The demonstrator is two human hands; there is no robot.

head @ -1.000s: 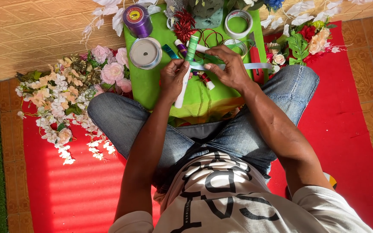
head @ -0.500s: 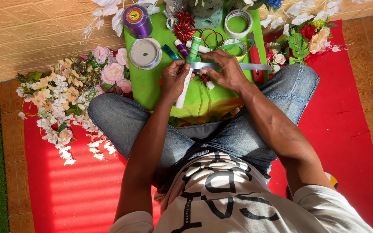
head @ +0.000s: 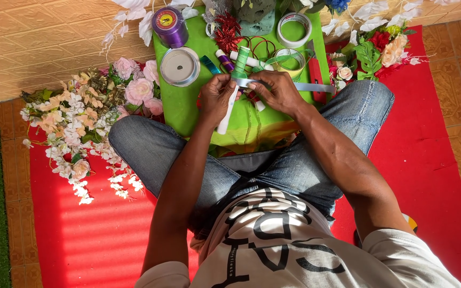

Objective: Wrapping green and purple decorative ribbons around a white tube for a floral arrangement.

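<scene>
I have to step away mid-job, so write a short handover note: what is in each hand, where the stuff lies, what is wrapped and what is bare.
Left hand: grip on the white stick, held upright over the green board.
Right hand: pinches pale ribbon against the stick; its tail runs off to the right.
Done: the stick's top is green.
Left: the lower part is bare white.
Nearby: silver spool, purple spool, tape ring, flowers.

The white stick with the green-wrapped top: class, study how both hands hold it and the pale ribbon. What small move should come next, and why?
Probably one more turn of the pale ribbon around the white stick, just below its green wrap. The left hand grips the stick, the right hand pinches the ribbon against it, and a long loose tail trails away to the right.
</scene>
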